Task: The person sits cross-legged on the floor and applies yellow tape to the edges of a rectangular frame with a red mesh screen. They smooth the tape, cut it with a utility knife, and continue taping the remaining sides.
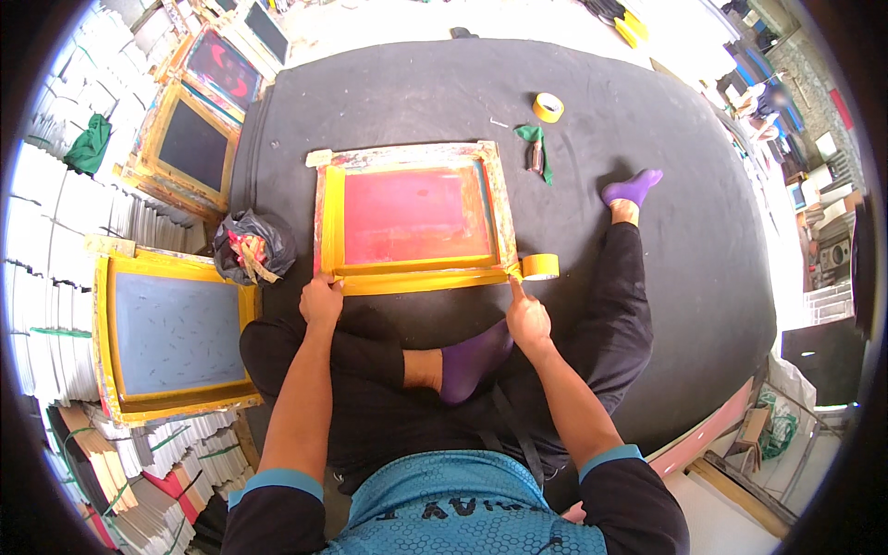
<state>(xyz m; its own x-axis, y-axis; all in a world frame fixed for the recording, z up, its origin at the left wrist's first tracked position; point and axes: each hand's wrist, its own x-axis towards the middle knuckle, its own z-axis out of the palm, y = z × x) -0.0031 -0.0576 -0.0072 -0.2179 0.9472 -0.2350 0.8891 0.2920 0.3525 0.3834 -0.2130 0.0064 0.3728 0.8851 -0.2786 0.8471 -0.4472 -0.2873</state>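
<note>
Pressing with an outstretched index finger, my right hand (529, 322) touches yellow tape (421, 281) at the frame's near right corner, its other fingers curled under; whether they hold anything I can't tell. My left hand (322, 302) is mostly closed, fingertips at the near left corner; I can't tell if they pinch the edge. Both forearms reach forward, slightly bent and apart. Between and just beyond my hands lies the paint-stained wooden frame (506, 217), rectangular, around a smooth, reddish-pink mesh (407, 215). A glossy yellow tape roll (541, 267) sits just right of my right fingertip. Left of my left hand is a crumpled black plastic bag (277, 231). Beneath the frame spreads a matte black mat (407, 97).
</note>
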